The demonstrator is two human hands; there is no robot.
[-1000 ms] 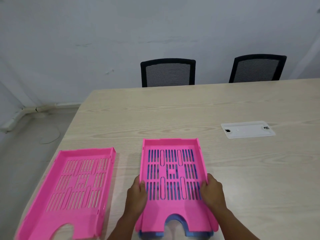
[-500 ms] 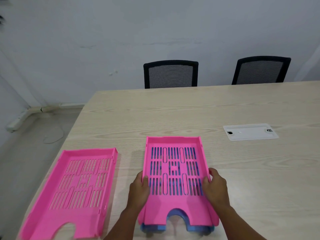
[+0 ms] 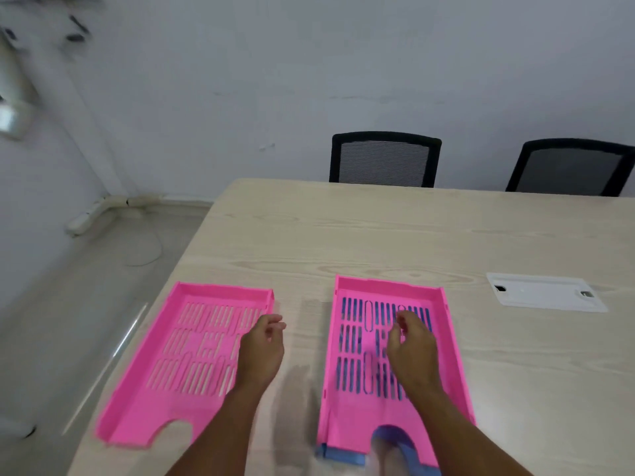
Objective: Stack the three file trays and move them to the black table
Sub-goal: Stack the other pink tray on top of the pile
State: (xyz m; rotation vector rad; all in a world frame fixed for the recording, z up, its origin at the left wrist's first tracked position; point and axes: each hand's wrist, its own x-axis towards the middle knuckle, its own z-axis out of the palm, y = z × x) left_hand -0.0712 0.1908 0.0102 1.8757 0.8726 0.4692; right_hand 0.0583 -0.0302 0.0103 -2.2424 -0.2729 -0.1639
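A pink file tray [image 3: 350, 417] rests nested on a blue tray [image 3: 343, 457], whose edge shows at the near end. A second pink tray [image 3: 154, 400] lies alone to the left, near the table's left edge. My left hand [image 3: 263, 352] hovers over the right rim of that left tray, fingers loosely curled and holding nothing. My right hand [image 3: 412, 352] floats above the middle of the stacked pink tray, fingers apart, gripping nothing. Both trays sit on a light wooden table [image 3: 378, 235]. No black table is in view.
A white cable cover plate [image 3: 546, 296] is set into the table at the right. Two black mesh chairs [image 3: 385, 159] [image 3: 570, 171] stand at the far edge. Grey floor with a cable lies to the left of the table.
Both hands have let go of the stacked pink tray's sides and moved left: the left hand over the left tray's rim, the right hand over the stack's middle. The camera view swung left.
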